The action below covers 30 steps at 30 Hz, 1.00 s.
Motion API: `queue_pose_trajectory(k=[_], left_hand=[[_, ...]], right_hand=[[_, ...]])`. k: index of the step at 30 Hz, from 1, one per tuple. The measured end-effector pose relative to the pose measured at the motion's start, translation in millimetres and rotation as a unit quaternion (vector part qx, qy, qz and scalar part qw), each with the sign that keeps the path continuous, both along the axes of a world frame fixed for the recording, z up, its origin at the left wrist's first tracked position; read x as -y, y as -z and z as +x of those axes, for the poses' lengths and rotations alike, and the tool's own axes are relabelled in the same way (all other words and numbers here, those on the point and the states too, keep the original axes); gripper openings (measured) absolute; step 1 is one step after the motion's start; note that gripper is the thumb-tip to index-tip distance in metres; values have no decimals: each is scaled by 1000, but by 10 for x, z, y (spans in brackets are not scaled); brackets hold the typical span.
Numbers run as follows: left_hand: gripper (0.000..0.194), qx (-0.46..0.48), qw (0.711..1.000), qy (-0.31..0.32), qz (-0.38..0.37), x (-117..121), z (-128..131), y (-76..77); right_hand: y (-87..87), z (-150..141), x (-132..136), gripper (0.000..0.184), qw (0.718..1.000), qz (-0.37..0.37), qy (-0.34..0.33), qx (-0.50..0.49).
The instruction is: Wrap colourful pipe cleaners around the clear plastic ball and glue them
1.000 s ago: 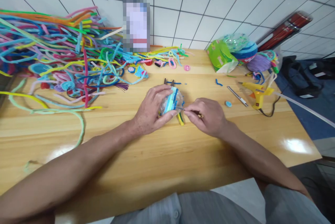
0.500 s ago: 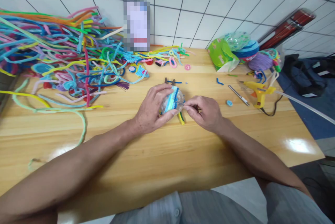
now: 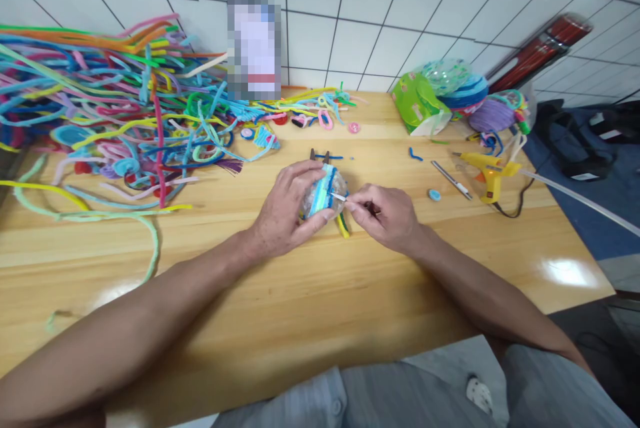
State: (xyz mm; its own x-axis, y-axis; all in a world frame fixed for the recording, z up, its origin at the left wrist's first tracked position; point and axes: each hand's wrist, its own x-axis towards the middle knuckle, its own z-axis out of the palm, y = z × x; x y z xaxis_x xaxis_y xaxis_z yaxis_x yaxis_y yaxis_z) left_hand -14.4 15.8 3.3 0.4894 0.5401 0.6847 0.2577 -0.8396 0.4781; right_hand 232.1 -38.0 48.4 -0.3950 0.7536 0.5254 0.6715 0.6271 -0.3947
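Observation:
My left hand (image 3: 285,211) is wrapped round a clear plastic ball (image 3: 325,191) banded with light blue and dark blue pipe cleaners, holding it on the wooden table (image 3: 310,301). My right hand (image 3: 385,215) pinches a thin metal tool (image 3: 340,197) whose tip touches the ball's right side. A yellow pipe cleaner piece (image 3: 343,226) lies on the table under the ball, between both hands.
A big heap of coloured pipe cleaners (image 3: 110,108) covers the table's left and back. Small pliers (image 3: 319,155) lie just behind the ball. A yellow glue gun (image 3: 487,171), a craft knife (image 3: 451,179), a green bag (image 3: 417,105) and finished balls (image 3: 465,91) sit at the right.
The view has shifted slightly. My right hand has moved a little left and up, and the tool's tip has come further onto the ball. My left hand keeps its grip.

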Motion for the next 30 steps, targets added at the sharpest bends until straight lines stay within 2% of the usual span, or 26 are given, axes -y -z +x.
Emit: queue_pose_trajectory(k=[7, 12, 20, 30], left_hand=[[60, -5, 1000, 0, -5, -2, -4, 4], [58, 9, 1000, 4, 4, -4, 8, 5], [58, 11, 1000, 2, 11, -6, 6, -2], [58, 7, 1000, 0, 9, -10, 4, -10]], right_hand=[[56, 13, -22, 18, 1000, 11, 13, -2], [49, 7, -31, 13, 999, 24, -3, -27], [91, -24, -40, 8, 995, -16, -14, -100], [115, -69, -57, 11, 988, -14, -36, -150]])
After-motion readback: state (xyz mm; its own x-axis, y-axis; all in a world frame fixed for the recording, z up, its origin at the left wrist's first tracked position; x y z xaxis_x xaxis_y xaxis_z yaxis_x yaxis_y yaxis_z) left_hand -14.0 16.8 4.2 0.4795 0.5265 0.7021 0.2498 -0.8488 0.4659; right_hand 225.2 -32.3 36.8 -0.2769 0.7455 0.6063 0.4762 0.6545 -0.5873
